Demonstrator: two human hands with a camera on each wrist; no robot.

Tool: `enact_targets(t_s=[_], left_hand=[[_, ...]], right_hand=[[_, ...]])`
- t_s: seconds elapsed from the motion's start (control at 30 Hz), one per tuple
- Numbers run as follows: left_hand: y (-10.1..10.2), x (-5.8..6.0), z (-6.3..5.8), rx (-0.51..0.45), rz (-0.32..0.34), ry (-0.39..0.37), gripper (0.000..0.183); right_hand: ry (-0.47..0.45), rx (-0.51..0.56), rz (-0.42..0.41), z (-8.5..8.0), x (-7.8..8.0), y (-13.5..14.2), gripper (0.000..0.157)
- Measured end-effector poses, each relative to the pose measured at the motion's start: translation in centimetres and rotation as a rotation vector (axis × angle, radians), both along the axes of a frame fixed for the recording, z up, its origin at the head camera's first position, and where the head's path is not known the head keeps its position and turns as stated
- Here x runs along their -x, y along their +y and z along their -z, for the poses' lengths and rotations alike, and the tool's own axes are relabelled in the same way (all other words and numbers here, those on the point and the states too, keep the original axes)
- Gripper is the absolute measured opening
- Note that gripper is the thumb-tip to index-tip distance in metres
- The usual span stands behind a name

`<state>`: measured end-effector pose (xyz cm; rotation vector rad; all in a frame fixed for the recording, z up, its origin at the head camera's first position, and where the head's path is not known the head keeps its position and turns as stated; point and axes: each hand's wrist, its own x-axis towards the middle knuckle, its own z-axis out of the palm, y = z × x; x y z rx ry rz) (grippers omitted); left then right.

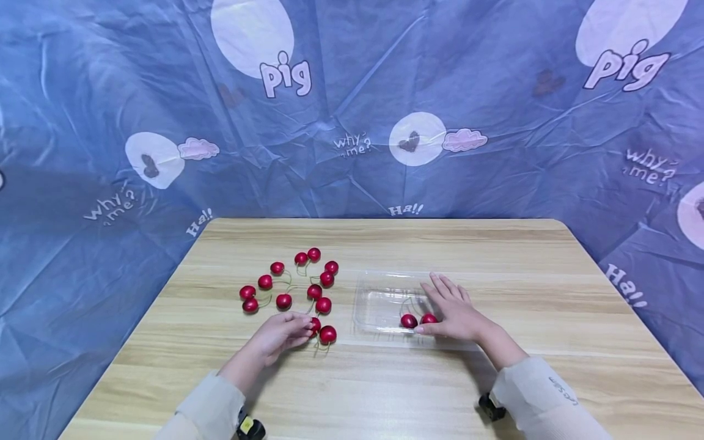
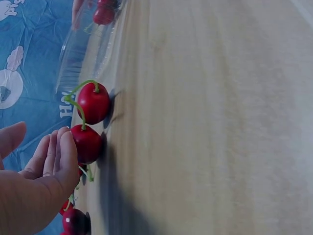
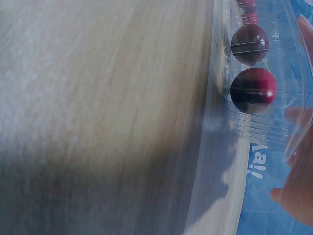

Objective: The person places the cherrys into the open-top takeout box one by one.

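My left hand is beside a joined pair of red cherries nearest the table's front. Its fingertips are right at the nearer cherry, and the thumb stands apart from the fingers. The other cherry of that pair lies just to the right, green stems linking the two. My right hand rests with spread fingers over the right end of a clear plastic box. Inside the box, two cherries with stems lie at its near side, close to the right thumb.
Several more paired cherries lie scattered on the wooden table, left of the box and beyond the left hand. A blue printed cloth hangs behind the table's back edge.
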<state>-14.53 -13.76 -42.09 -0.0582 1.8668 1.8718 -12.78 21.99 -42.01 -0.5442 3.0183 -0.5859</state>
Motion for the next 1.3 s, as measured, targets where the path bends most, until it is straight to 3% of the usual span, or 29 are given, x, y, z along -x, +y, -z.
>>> enact_targets(t_s=[0.27, 0.53, 1.3], left_hand=[[-0.4, -0.6, 0.7, -0.026, 0.041, -0.055, 0.017], [-0.3, -1.4, 1.1, -0.019, 0.085, -0.125, 0.017], [0.7, -1.8, 1.7, -0.011, 0.168, -0.135, 0.017]], right_hand=[[-0.007, 0.001, 0.004, 0.0, 0.0, 0.0, 0.095], [-0.011, 0.001, -0.001, -0.1, -0.1, -0.1, 0.096], [-0.003, -0.007, -0.001, -0.1, 0.1, 0.2, 0.095]])
